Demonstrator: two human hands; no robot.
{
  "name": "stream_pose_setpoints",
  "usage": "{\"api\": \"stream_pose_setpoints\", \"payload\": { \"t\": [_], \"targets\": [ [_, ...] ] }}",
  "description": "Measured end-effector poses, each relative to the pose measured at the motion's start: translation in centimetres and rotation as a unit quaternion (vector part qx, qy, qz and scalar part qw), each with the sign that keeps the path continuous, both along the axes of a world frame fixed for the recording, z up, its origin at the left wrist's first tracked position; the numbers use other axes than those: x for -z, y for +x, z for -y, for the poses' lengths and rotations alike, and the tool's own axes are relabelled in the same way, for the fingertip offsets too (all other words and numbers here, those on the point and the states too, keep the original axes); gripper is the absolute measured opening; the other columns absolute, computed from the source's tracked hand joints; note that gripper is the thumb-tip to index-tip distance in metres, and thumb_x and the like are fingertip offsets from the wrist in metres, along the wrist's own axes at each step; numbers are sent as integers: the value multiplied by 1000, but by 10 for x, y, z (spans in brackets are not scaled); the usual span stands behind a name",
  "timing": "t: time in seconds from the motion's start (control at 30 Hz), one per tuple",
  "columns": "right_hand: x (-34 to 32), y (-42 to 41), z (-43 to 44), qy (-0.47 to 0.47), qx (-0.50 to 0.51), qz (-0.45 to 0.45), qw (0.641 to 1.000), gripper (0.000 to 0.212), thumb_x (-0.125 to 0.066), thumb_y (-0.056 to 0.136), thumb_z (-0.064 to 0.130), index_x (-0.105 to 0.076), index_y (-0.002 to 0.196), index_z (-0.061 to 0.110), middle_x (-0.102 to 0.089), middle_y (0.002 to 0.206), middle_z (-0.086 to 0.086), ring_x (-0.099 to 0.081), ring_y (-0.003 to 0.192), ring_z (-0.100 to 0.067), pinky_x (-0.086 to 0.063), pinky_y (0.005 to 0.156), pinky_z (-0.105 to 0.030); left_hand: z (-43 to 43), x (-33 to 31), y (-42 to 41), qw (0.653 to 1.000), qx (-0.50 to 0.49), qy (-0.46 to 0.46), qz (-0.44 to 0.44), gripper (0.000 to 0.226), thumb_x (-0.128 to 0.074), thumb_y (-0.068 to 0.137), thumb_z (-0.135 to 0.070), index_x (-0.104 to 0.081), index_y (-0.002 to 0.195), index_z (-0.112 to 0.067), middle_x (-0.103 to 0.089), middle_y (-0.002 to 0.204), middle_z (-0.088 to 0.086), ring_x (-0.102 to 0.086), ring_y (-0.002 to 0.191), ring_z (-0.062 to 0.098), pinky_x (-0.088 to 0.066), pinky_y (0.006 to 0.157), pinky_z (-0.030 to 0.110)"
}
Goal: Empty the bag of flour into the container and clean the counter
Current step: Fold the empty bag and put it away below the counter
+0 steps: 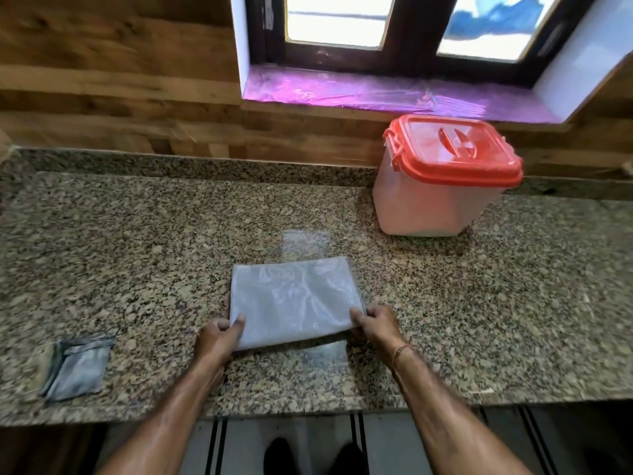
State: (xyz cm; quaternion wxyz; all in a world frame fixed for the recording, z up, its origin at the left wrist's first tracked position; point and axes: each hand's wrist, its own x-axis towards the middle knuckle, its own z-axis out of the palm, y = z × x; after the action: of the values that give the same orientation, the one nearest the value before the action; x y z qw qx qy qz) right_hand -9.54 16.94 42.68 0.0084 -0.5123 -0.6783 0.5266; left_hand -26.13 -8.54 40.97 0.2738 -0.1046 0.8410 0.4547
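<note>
The left hand [219,337] and right hand [375,325] pinch one flat whitish plastic bag [294,299]. One clear plastic tub [435,204] has its red lid [455,149] shut.

I log bag [294,299] on desk [171,252] | container [442,200] behind and right of bag, apart from it | cloth [78,365] well left of bag, slightly nearer front edge | left hand [219,337] on bag's near-left corner, right hand [376,323] on near-right corner
</note>
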Motion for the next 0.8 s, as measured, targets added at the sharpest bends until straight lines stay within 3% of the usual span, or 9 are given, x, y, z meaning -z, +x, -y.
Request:
{"api": "stream_pose_setpoints", "payload": {
  "t": [0.13,0.27,0.33,0.43,0.5,0.53,0.57,0.63,0.8],
  "targets": [
    [-2,7,-6,26,-65,32,997,35,-69,94,35,-65,64,19,-68,67,2,-64,64,-17,-53,63,-34,-6,3,-9,997,30,-73,-28,58,-65,89,-63,-70,78,-6,-73,76,11,-68,67,28,-41,59,29],
    [-4,10,-12,11,-44,20,999,22,-68,97,27,-71,77,19,-71,78,-3,-66,66,-16,-55,59,-29,-13,-1,-7,988,108,-113,-4,39,-67,95,-43,-70,89,-5,-71,79,6,-66,64,21,-47,51,23],
    [-3,9,-13,15,-25,16,999,17,-69,97,24,-74,86,12,-72,83,-4,-66,67,-15,-53,57,-27,-14,-1,-5,984,132,-117,11,32,-69,96,-36,-70,96,-5,-73,85,7,-70,70,22,-59,59,31],
    [3,7,-14,27,-24,38,999,25,-71,96,25,-65,73,16,-67,75,-2,-64,67,-18,-62,68,-42,-13,-3,1,977,154,-144,-31,44,-78,88,-32,-59,119,-6,-69,105,9,-68,80,21,-57,59,31],
    [4,5,-14,32,-28,61,997,29,-71,95,25,-61,69,17,-68,76,-3,-67,73,-22,-62,81,-46,-14,0,1,935,227,-221,-161,85,-85,79,-37,-36,146,-16,-49,137,17,-60,107,27,-56,68,31],
    [4,3,-13,39,-27,63,997,26,-71,95,24,-63,72,16,-71,81,-5,-69,77,-23,-63,81,-45,-15,2,0,900,282,-242,-228,105,-85,77,-40,-20,158,-23,-30,156,19,-48,129,33,-56,87,38],
    [4,1,-12,49,-19,60,997,20,-71,95,23,-64,78,15,-73,89,-8,-70,80,-24,-63,79,-43,-17,4,-2,864,345,-250,-267,118,-83,78,-43,-3,164,-30,-6,169,16,-26,148,36,-43,108,49],
    [1,-3,-9,46,37,23,998,10,-69,96,19,-61,97,13,-71,99,-11,-68,82,-21,-61,68,-36,-24,3,-6,824,439,-248,-258,120,-74,83,-54,16,160,-39,22,169,6,6,157,30,-11,123,56],
    [10,-9,19,-144,116,-64,981,16,-61,101,11,-65,115,4,-73,99,-17,-67,76,-22,-63,77,-43,-38,2,0,795,461,-326,-221,106,-51,78,-85,-7,163,-38,-16,164,13,-26,146,32,-17,120,60]
  ]
}}
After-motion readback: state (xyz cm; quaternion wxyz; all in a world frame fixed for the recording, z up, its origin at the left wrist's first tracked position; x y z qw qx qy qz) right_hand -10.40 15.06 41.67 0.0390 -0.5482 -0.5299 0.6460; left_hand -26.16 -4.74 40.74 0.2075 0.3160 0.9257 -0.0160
